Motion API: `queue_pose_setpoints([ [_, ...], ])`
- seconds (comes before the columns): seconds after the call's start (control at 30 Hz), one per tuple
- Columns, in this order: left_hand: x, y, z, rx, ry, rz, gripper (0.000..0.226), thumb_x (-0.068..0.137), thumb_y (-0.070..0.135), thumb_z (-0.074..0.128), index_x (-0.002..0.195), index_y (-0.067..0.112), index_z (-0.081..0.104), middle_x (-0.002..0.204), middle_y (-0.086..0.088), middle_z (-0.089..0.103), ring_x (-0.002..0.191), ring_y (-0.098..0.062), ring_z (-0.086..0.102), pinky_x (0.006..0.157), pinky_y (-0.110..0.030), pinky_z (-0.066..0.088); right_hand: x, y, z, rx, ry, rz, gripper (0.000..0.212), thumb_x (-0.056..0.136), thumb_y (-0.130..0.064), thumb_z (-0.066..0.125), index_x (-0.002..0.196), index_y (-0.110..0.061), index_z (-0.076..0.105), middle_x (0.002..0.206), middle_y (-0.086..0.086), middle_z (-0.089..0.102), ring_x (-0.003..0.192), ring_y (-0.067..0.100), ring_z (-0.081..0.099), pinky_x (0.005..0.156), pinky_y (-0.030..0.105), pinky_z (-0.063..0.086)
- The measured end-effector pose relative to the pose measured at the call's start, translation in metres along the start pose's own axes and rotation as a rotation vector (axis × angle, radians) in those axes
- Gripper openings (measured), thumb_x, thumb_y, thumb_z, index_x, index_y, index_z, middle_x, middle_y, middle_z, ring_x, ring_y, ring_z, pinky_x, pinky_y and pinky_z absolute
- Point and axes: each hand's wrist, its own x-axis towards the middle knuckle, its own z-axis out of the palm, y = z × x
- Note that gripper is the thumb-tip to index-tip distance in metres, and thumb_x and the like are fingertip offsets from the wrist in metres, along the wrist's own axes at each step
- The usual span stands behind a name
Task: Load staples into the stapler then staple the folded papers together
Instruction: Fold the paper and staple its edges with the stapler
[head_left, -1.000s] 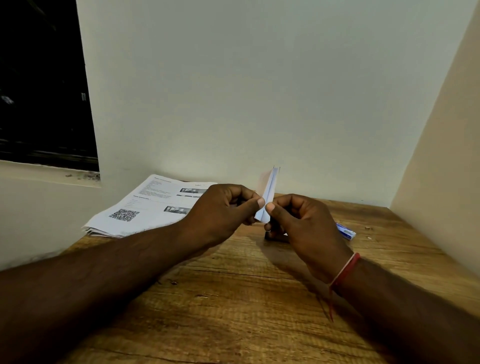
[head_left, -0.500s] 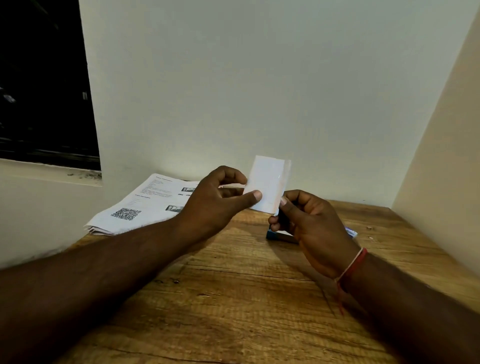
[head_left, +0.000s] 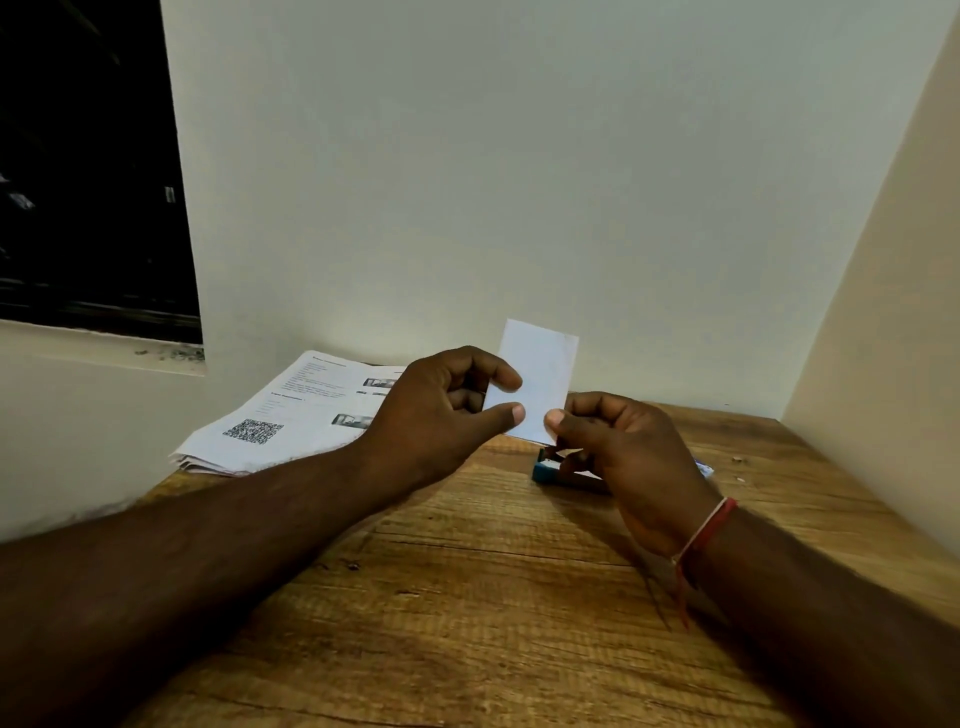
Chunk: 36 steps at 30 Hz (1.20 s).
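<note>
A wooden desk (head_left: 467, 597) fills a corner of pale walls, a dark window (head_left: 88, 166) up to the left. Left of the stapler (head_left: 550, 470), a printed stack (head_left: 291, 415) leans on the wall; a small blue pack (head_left: 704, 467) peeks out to its right. The right hand (head_left: 634, 457) hides most of the stapler. Above the stapler, both hands pinch an upright folded paper (head_left: 540, 374): the left hand (head_left: 441, 415) at its left edge, the right at its bottom corner.

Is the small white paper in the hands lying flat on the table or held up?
Held up. The small white paper stands nearly upright above the table, pinched by the left hand and right hand.
</note>
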Motion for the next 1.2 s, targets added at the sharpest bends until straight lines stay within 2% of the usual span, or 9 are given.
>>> queue_pose_setpoints([
  [0.07,-0.001,-0.001,-0.001,-0.006,-0.011,-0.002,0.024,0.088,0.021,0.094,0.107,0.029,0.08,0.071,0.012,0.052,0.066,-0.013,0.055,0.074,-0.034,0.054,-0.002,-0.001,0.001,-0.001,-0.027,0.024,0.009,0.1,-0.017,0.077,0.099,-0.009,0.082,0.096,0.01,0.084,0.083,0.02,0.073,0.072,0.034,0.06],
  [0.2,0.0,-0.002,0.0,0.01,-0.02,0.002,0.026,0.088,0.023,0.094,0.108,0.031,0.079,0.074,0.007,0.053,0.067,-0.014,0.055,0.075,-0.034,0.054,-0.001,0.0,0.002,-0.067,-0.021,0.026,0.029,0.106,-0.03,0.07,0.081,-0.018,0.08,0.084,0.002,0.079,0.082,0.016,0.072,0.076,0.036,0.061],
  [0.4,0.001,-0.003,-0.001,0.009,0.01,-0.006,0.028,0.087,0.02,0.095,0.109,0.029,0.08,0.075,0.013,0.058,0.069,-0.011,0.059,0.075,-0.032,0.057,-0.002,0.0,0.001,-0.029,-0.038,0.013,0.007,0.096,-0.019,0.083,0.095,-0.012,0.082,0.095,0.016,0.082,0.082,0.023,0.072,0.071,0.033,0.06],
  [0.53,0.001,-0.002,0.0,-0.002,-0.005,-0.008,0.028,0.087,0.019,0.095,0.109,0.028,0.08,0.073,0.018,0.057,0.068,-0.01,0.059,0.075,-0.028,0.056,0.001,0.0,0.001,-0.009,-0.007,0.03,0.026,0.104,-0.029,0.073,0.087,-0.012,0.083,0.085,0.013,0.078,0.075,0.019,0.071,0.068,0.034,0.059],
  [0.67,0.002,-0.003,0.0,-0.003,-0.014,-0.019,0.027,0.087,0.018,0.094,0.109,0.027,0.08,0.07,0.021,0.055,0.067,-0.009,0.057,0.075,-0.029,0.056,0.001,-0.002,0.002,0.074,0.034,-0.002,0.022,0.105,-0.025,0.073,0.11,-0.005,0.08,0.087,0.009,0.082,0.078,0.022,0.074,0.071,0.033,0.063],
  [0.77,0.002,-0.004,0.0,-0.025,-0.018,-0.051,0.027,0.087,0.02,0.095,0.109,0.028,0.081,0.064,0.02,0.055,0.067,-0.011,0.058,0.088,-0.047,0.067,0.001,-0.004,-0.001,0.127,0.075,-0.044,0.025,0.101,-0.008,0.075,0.124,-0.012,0.068,0.102,0.015,0.085,0.087,0.029,0.081,0.074,0.034,0.068],
  [0.83,0.001,-0.003,0.001,-0.053,-0.022,-0.075,0.027,0.087,0.018,0.094,0.11,0.026,0.082,0.061,0.019,0.056,0.066,-0.011,0.063,0.094,-0.058,0.067,0.001,-0.004,-0.003,0.154,0.077,-0.063,0.029,0.099,0.002,0.073,0.123,-0.013,0.063,0.106,0.024,0.083,0.091,0.035,0.082,0.078,0.036,0.07],
  [0.97,0.0,0.001,0.001,-0.077,-0.032,-0.087,0.028,0.088,0.018,0.094,0.112,0.025,0.082,0.062,0.012,0.064,0.067,-0.012,0.071,0.094,-0.06,0.067,0.003,-0.001,-0.006,0.199,0.009,-0.087,0.019,0.104,0.006,0.063,0.112,-0.007,0.075,0.114,0.027,0.08,0.107,0.049,0.077,0.079,0.036,0.07],
  [1.2,0.0,0.001,0.0,-0.078,-0.019,-0.102,0.029,0.086,0.019,0.096,0.112,0.026,0.082,0.066,0.009,0.063,0.067,-0.012,0.07,0.091,-0.061,0.068,0.005,0.004,-0.009,0.168,-0.17,-0.115,0.054,0.094,0.01,0.073,0.14,-0.018,0.072,0.132,0.01,0.079,0.112,0.031,0.079,0.087,0.037,0.065],
])
